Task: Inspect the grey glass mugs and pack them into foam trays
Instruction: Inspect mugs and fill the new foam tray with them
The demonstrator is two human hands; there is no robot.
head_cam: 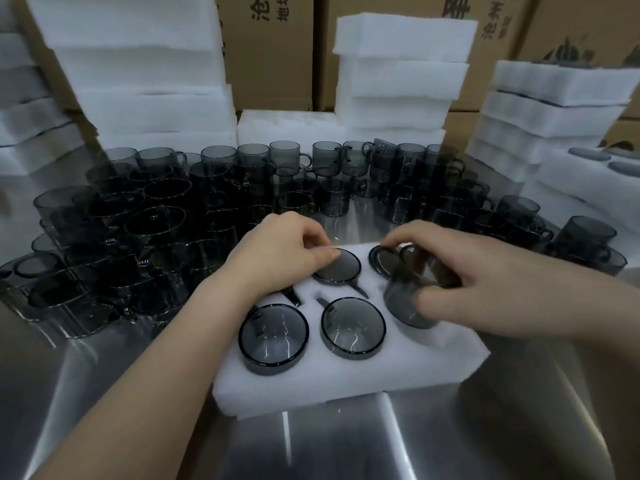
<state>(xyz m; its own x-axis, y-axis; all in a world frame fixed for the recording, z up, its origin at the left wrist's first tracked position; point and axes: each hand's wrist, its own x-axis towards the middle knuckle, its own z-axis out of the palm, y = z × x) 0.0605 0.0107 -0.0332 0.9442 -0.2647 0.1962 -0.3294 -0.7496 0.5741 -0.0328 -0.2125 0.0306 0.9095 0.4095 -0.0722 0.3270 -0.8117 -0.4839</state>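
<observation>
The right hand (460,271) grips a tilted mug (408,303) by the foam tray's (311,386) right edge. The left hand (287,251) pinches a seated mug's (341,270) rim. Boxes (270,57) beyond the fingers read "地址".

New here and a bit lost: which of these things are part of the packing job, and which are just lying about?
In the job:
foam tray
held mug in right hand
packed mug pinched by left hand
loose mugs
foam stacks

Just background:
cardboard boxes
steel table
</observation>
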